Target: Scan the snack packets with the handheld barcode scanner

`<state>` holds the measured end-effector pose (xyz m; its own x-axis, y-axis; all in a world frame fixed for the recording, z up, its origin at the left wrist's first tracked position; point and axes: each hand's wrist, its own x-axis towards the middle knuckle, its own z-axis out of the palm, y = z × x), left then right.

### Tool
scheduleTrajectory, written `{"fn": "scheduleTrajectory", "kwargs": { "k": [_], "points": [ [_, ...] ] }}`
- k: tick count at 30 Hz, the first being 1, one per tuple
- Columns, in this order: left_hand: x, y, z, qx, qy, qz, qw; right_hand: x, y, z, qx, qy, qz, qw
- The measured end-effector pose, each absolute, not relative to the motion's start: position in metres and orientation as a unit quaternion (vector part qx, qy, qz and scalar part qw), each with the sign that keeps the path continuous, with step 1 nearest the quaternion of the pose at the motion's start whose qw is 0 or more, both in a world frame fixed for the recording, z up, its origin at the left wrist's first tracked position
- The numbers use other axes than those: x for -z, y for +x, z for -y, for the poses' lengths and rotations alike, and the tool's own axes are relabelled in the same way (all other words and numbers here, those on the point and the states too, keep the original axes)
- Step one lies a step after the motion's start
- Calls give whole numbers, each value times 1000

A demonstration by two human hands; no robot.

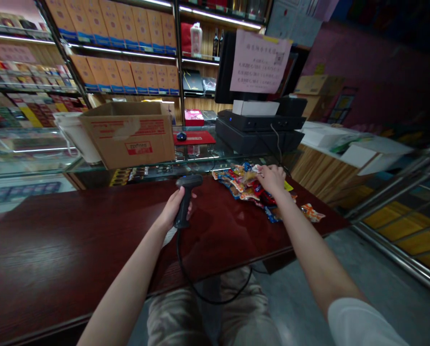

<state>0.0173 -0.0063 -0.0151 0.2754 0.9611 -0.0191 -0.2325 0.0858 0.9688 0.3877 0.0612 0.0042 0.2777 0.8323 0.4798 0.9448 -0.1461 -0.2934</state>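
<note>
My left hand (pixel 174 206) is wrapped round the grip of a black barcode scanner (pixel 186 198), held upright above the dark red wooden counter (pixel 74 240); its cable (pixel 200 283) drops over the counter's near edge. My right hand (pixel 271 179) reaches forward, fingers curled down onto a pile of several colourful snack packets (pixel 245 185) at the counter's far right. One orange packet (pixel 313 212) lies apart near the right corner.
A cardboard box (pixel 130 132) and a white bag stand on the glass case (pixel 30 163) behind the counter. A black till with a monitor and a pink paper notice (pixel 260 62) stands at the back right. Shelves of boxed goods (pixel 121 43) fill the wall.
</note>
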Motion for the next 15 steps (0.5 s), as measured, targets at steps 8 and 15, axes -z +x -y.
{"fn": "scheduleTrajectory", "kwargs": {
  "k": [8, 15],
  "points": [
    [19, 40, 11, -524, 371, -370, 672, 9, 327, -12, 46, -593, 657, 463],
    [15, 99, 11, -566, 410, -332, 634, 36, 241, 24, -430, -397, 567, 580]
  ]
}}
